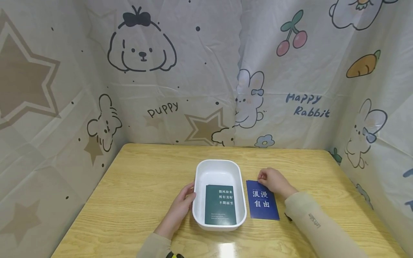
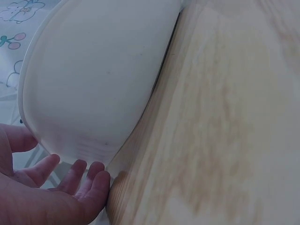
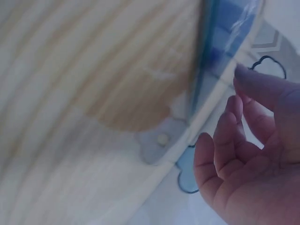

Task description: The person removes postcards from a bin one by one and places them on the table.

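Note:
A white plastic tub stands on the wooden table, with a dark green card printed in white characters lying in it. My left hand holds the tub's left side, thumb at the rim and fingertips against the outer wall. To the right of the tub lies a dark blue card with large white characters; a second edge shows along its top. My right hand pinches at the card's top right corner. In the right wrist view, the blurred blue card stands beside the thumb tip.
The wooden table has patterned cloth hanging behind it and on both sides. A small dark object shows under the right sleeve. A black and yellow item is at the left sleeve.

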The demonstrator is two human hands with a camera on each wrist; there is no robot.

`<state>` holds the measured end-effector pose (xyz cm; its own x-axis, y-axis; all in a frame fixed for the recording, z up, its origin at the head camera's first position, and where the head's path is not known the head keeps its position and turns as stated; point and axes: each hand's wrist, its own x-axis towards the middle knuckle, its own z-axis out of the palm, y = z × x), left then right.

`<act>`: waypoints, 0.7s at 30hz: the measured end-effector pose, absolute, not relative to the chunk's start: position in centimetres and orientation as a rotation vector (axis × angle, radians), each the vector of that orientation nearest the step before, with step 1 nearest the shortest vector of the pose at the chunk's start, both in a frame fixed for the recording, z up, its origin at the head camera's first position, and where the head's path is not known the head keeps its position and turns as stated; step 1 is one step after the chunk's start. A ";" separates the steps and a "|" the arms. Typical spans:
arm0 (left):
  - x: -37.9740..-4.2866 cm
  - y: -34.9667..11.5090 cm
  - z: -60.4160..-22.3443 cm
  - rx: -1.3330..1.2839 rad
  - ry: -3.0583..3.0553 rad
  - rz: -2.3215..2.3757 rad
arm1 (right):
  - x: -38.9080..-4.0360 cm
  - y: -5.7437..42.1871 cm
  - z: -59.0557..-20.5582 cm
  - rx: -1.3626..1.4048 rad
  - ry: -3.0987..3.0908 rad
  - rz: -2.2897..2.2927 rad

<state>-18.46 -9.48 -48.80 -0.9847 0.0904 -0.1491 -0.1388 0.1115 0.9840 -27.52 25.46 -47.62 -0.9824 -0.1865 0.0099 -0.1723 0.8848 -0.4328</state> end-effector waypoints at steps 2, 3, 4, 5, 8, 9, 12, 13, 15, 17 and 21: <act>-18.4 -9.5 -48.8 -0.050 2.207 1.982 | -27.4 24.8 -47.3 -0.277 3.051 -0.701; -18.4 -9.5 -48.8 -0.051 2.207 1.983 | -27.2 24.4 -47.1 -0.273 3.068 -0.714; -18.4 -9.5 -48.7 -0.051 2.207 1.982 | -27.1 24.0 -46.9 -0.272 3.083 -0.734; -18.4 -9.5 -48.7 -0.051 2.208 1.982 | -27.0 23.5 -46.7 -0.269 3.099 -0.755; -18.4 -9.4 -48.7 -0.048 2.210 1.988 | -26.5 22.1 -45.8 -0.291 3.141 -0.820; -18.4 -9.4 -48.7 -0.046 2.209 1.990 | -26.2 21.6 -45.4 -0.299 3.150 -0.843; -18.4 -9.4 -48.8 -0.053 2.209 1.985 | -25.6 20.3 -44.8 -0.370 3.181 -0.884; -18.4 -9.4 -48.8 -0.057 2.210 1.983 | -25.4 19.9 -44.6 -0.403 3.186 -0.888; -18.4 -9.4 -48.9 -0.066 2.211 1.981 | -25.0 19.1 -44.3 -0.465 3.181 -0.886; -18.4 -9.5 -49.0 -0.066 2.212 1.984 | -24.5 18.2 -44.0 -0.524 3.166 -0.862; -18.4 -9.6 -49.0 -0.053 2.211 1.994 | -23.5 16.5 -43.4 -0.661 3.139 -0.739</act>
<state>-18.36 -9.59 -48.98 -0.9860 0.0830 -0.1449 -0.1356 0.1086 0.9848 -23.48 16.53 -43.37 -0.9085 -0.3470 0.2327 -0.4144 0.8195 -0.3958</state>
